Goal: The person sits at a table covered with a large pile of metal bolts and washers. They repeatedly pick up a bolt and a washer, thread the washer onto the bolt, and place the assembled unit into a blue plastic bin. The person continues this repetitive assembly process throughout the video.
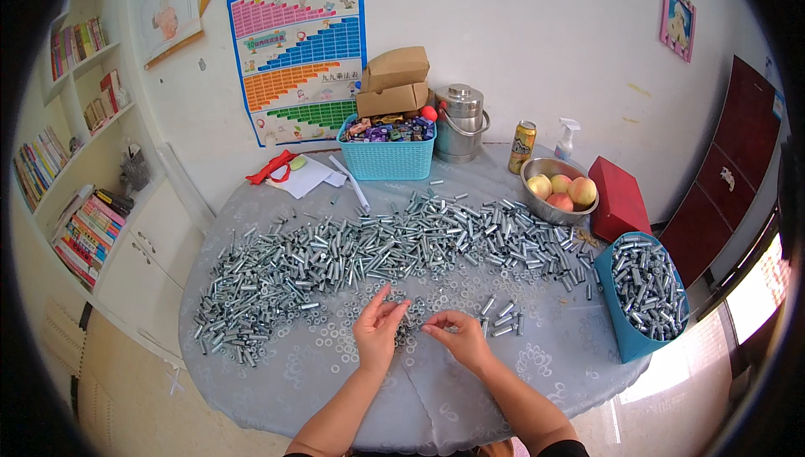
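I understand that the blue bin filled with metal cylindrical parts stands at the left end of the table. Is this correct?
Not quite: the blue bin filled with metal cylindrical parts stands at the right end of the table, as the head view shows.

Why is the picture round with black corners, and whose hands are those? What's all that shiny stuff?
There's no robot here, just a person's two bare hands. The one picture comes from a camera on their head, looking down. Its very wide lens makes the round shape and bends straight edges.

On the grey-covered table lies a big heap of metal tubes, with small flat rings nearer the person. More metal pieces fill the blue bin on the right. Farther back are a light-blue basket and a metal bowl of fruit.

The left hand and right hand are over the small pieces. Whatever might be between their fingertips is too tiny to make out.
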{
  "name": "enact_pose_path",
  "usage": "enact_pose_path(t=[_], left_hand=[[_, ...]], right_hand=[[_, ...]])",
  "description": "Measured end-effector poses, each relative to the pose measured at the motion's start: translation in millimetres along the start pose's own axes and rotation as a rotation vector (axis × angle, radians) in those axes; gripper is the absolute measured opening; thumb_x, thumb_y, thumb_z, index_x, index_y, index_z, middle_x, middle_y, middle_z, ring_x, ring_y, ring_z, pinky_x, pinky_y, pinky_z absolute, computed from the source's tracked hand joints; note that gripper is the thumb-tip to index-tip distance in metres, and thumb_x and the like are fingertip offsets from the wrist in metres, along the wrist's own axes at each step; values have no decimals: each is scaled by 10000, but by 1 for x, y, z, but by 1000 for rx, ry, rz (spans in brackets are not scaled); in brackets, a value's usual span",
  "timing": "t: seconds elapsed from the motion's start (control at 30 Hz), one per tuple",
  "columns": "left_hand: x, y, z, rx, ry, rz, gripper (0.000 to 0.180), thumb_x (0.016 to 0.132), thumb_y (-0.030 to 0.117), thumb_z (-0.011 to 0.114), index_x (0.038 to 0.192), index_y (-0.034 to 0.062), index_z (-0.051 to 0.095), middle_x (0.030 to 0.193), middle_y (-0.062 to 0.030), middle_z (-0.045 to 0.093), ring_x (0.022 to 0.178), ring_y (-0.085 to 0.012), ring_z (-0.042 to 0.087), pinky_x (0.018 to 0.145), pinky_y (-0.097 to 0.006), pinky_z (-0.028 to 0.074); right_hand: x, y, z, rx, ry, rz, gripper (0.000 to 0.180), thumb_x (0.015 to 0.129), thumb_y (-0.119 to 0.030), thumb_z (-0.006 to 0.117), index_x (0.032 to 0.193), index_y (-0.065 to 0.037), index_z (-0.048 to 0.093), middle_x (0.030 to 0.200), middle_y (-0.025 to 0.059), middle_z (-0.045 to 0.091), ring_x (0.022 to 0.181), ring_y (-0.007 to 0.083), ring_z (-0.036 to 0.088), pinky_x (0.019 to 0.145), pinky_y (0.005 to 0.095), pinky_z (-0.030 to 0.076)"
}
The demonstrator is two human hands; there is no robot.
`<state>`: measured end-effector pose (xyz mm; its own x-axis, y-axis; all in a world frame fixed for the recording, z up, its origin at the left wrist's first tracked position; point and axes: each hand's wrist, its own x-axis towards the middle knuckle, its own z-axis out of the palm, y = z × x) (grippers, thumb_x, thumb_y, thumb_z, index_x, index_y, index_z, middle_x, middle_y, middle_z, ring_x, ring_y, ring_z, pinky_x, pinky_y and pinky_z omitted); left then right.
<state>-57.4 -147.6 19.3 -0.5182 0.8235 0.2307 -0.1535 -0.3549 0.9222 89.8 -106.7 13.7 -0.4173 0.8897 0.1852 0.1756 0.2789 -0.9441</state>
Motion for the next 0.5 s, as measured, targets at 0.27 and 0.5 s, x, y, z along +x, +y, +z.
enact_pose_path(t=[0.27, 0.5], left_hand=[[1, -5, -2, -161, -46, -234, 170, 825, 29, 570, 988, -23, 573, 911, -133, 639, 768, -130, 599, 689, -241, 485], [3, -14, -9, -433, -6, -464, 81, 837, 67, 576, 900, 16, 580, 900, -127, 625, 723, -135, 591, 700, -279, 517]], right_hand=[[-1, 3, 3, 236, -16, 10, 133, 759, -99, 685, 865, -36, 636, 809, -4, 613, 756, 78, 526, 717, 226, 429], [-1, 4, 5, 203, 65, -38, 131, 751, -93, 683, 863, -37, 643, 818, 24, 628, 754, 110, 552, 709, 245, 446]])
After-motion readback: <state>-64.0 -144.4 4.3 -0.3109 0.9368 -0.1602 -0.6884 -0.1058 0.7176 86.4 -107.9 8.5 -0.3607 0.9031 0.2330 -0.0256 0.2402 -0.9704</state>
